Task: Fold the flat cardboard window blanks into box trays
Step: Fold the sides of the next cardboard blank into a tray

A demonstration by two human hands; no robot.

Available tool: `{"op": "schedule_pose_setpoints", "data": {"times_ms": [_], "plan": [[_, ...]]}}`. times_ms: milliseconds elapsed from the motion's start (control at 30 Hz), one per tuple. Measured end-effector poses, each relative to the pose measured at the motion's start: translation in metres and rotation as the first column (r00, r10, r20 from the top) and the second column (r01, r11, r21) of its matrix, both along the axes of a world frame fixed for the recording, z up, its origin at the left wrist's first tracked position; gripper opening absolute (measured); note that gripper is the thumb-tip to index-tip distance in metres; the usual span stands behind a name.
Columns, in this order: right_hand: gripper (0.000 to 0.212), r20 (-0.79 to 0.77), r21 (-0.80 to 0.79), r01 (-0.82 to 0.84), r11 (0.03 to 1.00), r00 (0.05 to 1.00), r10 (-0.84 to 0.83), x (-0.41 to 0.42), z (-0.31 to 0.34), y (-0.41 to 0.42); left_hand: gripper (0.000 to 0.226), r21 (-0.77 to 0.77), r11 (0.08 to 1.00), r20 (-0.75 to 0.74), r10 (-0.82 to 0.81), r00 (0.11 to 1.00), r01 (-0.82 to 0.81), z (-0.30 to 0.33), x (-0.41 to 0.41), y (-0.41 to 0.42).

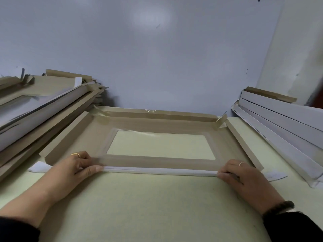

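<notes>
A flat tan cardboard window blank (157,124) lies on the pale green table, brown side up, with a clear rectangular window in its middle. Its far flap stands partly raised and its left and right side flaps are tilted up. The near flap (160,172) is folded upward, showing its white outer face. My left hand (76,168) grips this flap at its left end, thumb outside and fingers curled over the top. My right hand (243,175) grips its right end the same way. White corner tabs stick out past both hands.
A tall slanted pile of flat tan blanks (43,105) fills the left side. A row of folded white trays (283,123) leans at the right. A grey-blue wall (157,49) rises just behind the blank. The table (148,206) stretches toward me.
</notes>
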State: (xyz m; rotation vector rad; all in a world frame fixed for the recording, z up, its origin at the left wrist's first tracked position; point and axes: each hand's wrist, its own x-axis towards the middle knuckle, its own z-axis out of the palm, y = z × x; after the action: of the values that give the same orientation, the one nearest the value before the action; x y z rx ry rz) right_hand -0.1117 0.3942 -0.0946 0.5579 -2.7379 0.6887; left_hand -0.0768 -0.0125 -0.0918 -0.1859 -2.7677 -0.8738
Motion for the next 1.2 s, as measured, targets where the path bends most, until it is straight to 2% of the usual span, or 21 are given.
{"op": "schedule_pose_setpoints", "data": {"times_ms": [100, 200, 267, 367, 500, 600, 667, 767, 867, 967, 1033, 1100, 1167, 1200], "plan": [[0.029, -0.004, 0.062, 0.143, 0.988, 0.990, -0.143, 0.000, 0.002, 0.006, 0.030, -0.039, 0.995, -0.043, 0.092, 0.995, -0.094, -0.004, -0.002, -0.006], [0.037, 0.031, 0.076, 0.272, 0.959, 0.961, -0.275, -0.001, 0.004, 0.020, 0.051, -0.106, 0.957, -0.119, 0.258, 0.959, -0.271, -0.009, -0.005, -0.021], [0.035, 0.038, 0.072, 0.327, 0.942, 0.943, -0.330, 0.000, 0.004, 0.029, 0.063, -0.133, 0.934, -0.129, 0.314, 0.941, -0.330, -0.012, -0.006, -0.031], [0.043, -0.002, 0.097, 0.419, 0.903, 0.907, -0.421, -0.003, 0.002, 0.039, 0.055, -0.173, 0.900, -0.137, 0.380, 0.915, -0.400, -0.016, -0.009, -0.037], [0.051, -0.074, 0.075, 0.543, 0.836, 0.839, -0.539, -0.013, -0.006, 0.045, 0.063, -0.186, 0.877, -0.090, 0.433, 0.897, -0.443, -0.016, -0.012, -0.033], [0.042, -0.198, 0.105, 0.557, 0.824, 0.823, -0.532, -0.021, -0.012, 0.044, 0.047, -0.251, 0.840, -0.070, 0.480, 0.874, -0.481, -0.013, -0.015, -0.027], [0.036, -0.219, 0.143, 0.571, 0.809, 0.815, -0.536, -0.025, -0.014, 0.046, 0.044, -0.291, 0.817, -0.033, 0.512, 0.858, -0.498, -0.013, -0.017, -0.024], [0.041, -0.099, 0.324, 0.595, 0.735, 0.794, -0.599, -0.029, -0.017, 0.046, 0.044, -0.354, 0.777, -0.007, 0.555, 0.832, -0.521, -0.014, -0.019, -0.022], [0.050, 0.053, 0.318, 0.559, 0.765, 0.796, -0.604, -0.031, -0.017, 0.046, 0.040, -0.363, 0.761, -0.007, 0.576, 0.818, -0.539, -0.013, -0.020, -0.016], [0.058, 0.166, 0.355, 0.515, 0.780, 0.786, -0.595, -0.030, -0.017, 0.043, 0.030, -0.324, 0.810, -0.053, 0.500, 0.864, -0.488, -0.012, -0.020, -0.003], [0.056, 0.148, 0.392, 0.510, 0.766, 0.787, -0.599, -0.029, -0.016, 0.037, 0.034, -0.302, 0.875, -0.104, 0.365, 0.925, -0.380, -0.014, -0.019, 0.015], [0.047, 0.014, 0.433, 0.488, 0.758, 0.837, -0.547, -0.023, -0.011, 0.023, 0.044, -0.340, 0.907, -0.087, 0.231, 0.969, -0.247, -0.017, -0.017, 0.041], [0.045, -0.149, 0.368, 0.361, 0.857, 0.933, -0.329, -0.019, -0.009, 0.001, 0.053, -0.368, 0.921, -0.021, 0.131, 0.991, -0.130, -0.021, -0.017, 0.070], [0.047, -0.212, 0.300, 0.234, 0.925, 0.962, -0.174, -0.016, -0.008, -0.014, 0.052, -0.378, 0.922, 0.013, 0.100, 0.995, -0.088, -0.023, -0.018, 0.084]]}}
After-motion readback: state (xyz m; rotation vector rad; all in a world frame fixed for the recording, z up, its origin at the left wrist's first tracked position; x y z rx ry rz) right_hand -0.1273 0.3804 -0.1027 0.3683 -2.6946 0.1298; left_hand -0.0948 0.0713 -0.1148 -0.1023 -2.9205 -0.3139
